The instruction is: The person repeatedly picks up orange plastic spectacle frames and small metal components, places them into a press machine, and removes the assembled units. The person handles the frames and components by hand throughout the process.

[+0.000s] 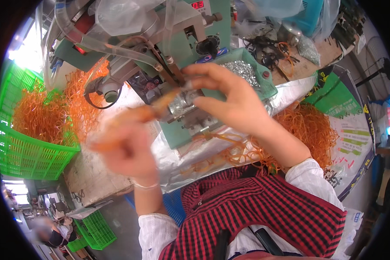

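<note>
**Band at the press**

Right hand [234,102] pinching orange band [167,100] at green machine [190,125] head. Left hand [128,151] blurred, closed around band's other end. Heaps unworked in crate [30,156] and beside right forearm; much left.

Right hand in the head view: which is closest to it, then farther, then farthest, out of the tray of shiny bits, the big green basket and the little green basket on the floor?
From the right hand:
1. Tray of shiny bits, just behind the fingers.
2. Big green basket, far left, full of orange bands.
3. Little green basket, lower left on the floor.
</note>
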`<state>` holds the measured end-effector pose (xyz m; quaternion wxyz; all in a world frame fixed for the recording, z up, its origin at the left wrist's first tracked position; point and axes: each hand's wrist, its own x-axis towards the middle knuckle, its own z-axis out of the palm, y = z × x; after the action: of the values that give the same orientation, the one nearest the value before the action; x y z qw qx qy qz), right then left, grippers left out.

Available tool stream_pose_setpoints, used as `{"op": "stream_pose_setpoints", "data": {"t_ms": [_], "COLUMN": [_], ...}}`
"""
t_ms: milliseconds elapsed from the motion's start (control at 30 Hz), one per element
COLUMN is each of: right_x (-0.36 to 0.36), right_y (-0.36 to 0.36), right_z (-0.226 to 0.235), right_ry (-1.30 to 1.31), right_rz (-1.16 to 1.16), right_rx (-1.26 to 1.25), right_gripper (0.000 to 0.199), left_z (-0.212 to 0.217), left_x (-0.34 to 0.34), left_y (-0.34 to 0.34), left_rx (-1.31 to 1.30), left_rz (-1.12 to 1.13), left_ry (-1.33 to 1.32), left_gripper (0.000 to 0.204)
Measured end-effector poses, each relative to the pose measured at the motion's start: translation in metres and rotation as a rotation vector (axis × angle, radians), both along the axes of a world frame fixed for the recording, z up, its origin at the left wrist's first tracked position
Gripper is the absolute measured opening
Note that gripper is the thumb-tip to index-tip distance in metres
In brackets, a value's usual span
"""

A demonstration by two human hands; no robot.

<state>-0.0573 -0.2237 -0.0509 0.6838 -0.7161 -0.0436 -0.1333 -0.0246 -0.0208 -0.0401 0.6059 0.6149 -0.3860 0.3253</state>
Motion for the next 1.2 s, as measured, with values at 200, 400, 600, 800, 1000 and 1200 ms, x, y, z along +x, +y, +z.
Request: {"op": "stream_pose_setpoints", "data": {"t_ms": [200, 400, 600, 800, 1000, 1200], "right_x": [0.029, -0.018, 0.009, 0.004, 0.017, 0.002], "right_y": [-0.112, -0.093, -0.081, -0.081, -0.084, -0.090], "right_z": [-0.109, -0.099, -0.111, -0.101, -0.113, -0.099], "right_ry": [-0.125, 0.066, 0.013, -0.067, -0.201, -0.064], "right_rz": [-0.589, -0.488, -0.637, -0.603, -0.610, -0.611], "right_rx": [-0.028, -0.747, -1.088, -0.882, -0.708, -0.613], "right_gripper": [0.038, 0.013, 0.004, 0.008, 0.014, 0.011], "left_z": [-0.036, -0.046, -0.064, -0.068, -0.163, -0.102], "left_x": [-0.003, 0.000, -0.040, 0.020, 0.080, 0.108], "left_y": [-0.025, -0.029, -0.020, 0.086, 0.168, 0.192], "left_rx": [0.499, 0.490, 0.392, 0.414, 1.042, 0.363], "left_rz": [0.073, 0.090, 0.233, 0.901, 1.120, 0.899], "left_ry": [-0.445, -0.475, -0.189, 0.325, 0.276, 0.695], "left_gripper": [0.023, 0.027, 0.024, 0.011, 0.014, 0.016]}}
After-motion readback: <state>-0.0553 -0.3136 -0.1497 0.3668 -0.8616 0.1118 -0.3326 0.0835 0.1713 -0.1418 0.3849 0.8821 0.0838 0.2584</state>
